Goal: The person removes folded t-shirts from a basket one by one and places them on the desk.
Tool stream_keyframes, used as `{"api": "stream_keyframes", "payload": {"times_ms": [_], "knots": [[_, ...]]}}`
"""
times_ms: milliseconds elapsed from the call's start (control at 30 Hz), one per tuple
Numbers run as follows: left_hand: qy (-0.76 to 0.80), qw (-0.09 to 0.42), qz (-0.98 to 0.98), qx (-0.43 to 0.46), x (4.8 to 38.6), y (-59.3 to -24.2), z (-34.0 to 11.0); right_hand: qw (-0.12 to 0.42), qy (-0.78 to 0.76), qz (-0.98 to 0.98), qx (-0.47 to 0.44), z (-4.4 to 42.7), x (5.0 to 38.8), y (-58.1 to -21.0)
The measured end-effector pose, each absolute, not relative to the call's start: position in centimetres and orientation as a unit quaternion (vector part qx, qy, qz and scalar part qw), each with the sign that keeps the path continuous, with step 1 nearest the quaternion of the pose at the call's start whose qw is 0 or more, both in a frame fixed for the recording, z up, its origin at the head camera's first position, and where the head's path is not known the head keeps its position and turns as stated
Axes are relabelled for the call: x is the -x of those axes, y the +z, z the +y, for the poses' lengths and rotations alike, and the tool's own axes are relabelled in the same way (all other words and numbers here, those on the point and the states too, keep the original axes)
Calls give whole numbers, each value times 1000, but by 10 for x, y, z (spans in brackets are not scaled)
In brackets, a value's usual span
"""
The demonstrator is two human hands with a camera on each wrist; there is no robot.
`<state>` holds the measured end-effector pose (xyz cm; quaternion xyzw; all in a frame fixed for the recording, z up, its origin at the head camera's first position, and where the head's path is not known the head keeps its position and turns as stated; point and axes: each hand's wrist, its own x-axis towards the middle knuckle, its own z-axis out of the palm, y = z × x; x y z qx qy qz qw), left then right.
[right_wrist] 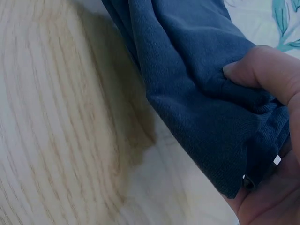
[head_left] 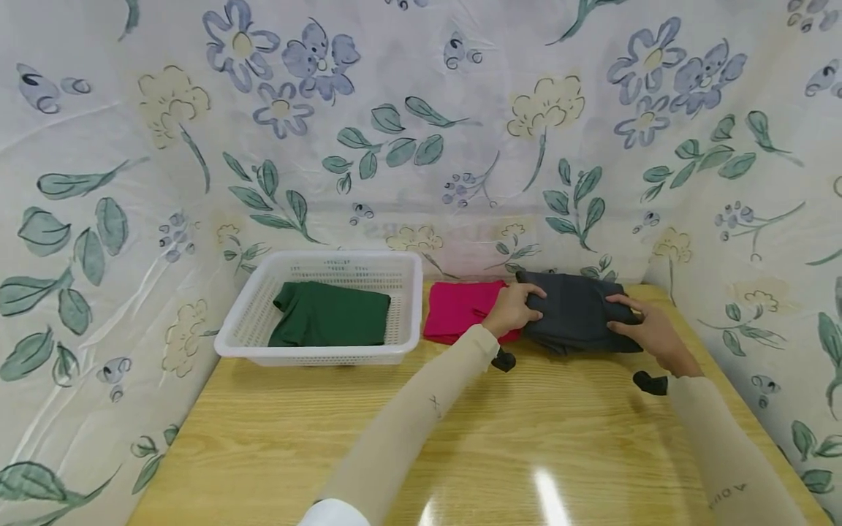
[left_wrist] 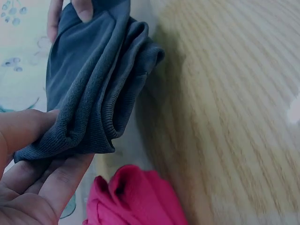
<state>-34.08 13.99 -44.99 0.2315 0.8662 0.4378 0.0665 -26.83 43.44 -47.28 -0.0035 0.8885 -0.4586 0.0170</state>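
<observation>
Left hand [head_left: 511, 310]: I grip the left end of a folded dark blue-grey fabric bundle [head_left: 575, 310].
Right hand [head_left: 651, 334]: I grip its right end.
Bundle: between my hands, at the wooden table [head_left: 539, 424]'s back right.
Folded bright pink cloth [head_left: 458, 310]: just left, partly hidden by my left hand.
White perforated plastic basket [head_left: 316, 352]: further left, folded dark green cloth [head_left: 338, 314] inside.

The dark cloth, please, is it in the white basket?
No, the left hand and right hand hold the dark cloth outside the white basket.
</observation>
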Motion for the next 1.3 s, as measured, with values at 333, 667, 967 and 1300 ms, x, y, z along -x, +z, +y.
{"api": "stream_keyframes", "payload": {"times_ms": [333, 667, 967, 1300], "knots": [[411, 53, 884, -219, 340, -467, 147, 28, -437, 898, -29, 431, 271, -486], [397, 73, 893, -201, 341, -468, 150, 35, -435, 899, -41, 429, 274, -484], [330, 127, 908, -226, 339, -468, 149, 43, -430, 901, -45, 429, 276, -488], [333, 143, 903, -230, 341, -471, 150, 42, -379, 923, -58, 427, 281, -489]]}}
